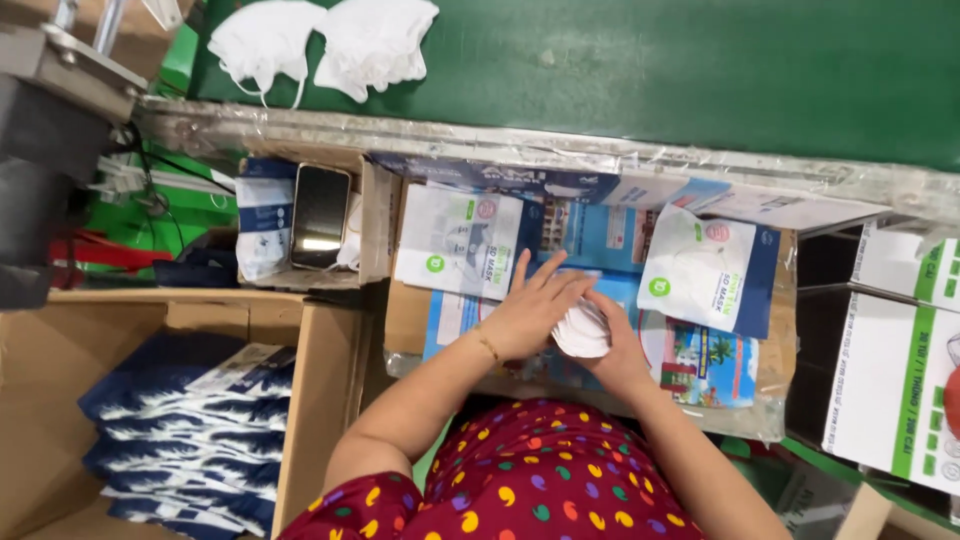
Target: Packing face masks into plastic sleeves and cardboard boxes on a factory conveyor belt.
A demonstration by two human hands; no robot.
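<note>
My left hand (530, 310) and my right hand (620, 350) meet over a cardboard work surface (405, 320) and hold a small stack of folded white masks (582, 330) between them. The left palm presses flat on top of the stack with fingers stretched out, while the right hand cups the stack from the side and below. A white and blue mask pouch (460, 240) lies just beyond the left hand. Another such pouch (712, 268) lies to the right of my right hand.
Two loose white masks (325, 42) lie on a green conveyor belt (700, 70) at the top. A phone (320, 215) rests in a small cardboard box. A large carton (330, 400) at the left holds several filled pouches (200, 420). White and green cartons (890, 390) stand at the right.
</note>
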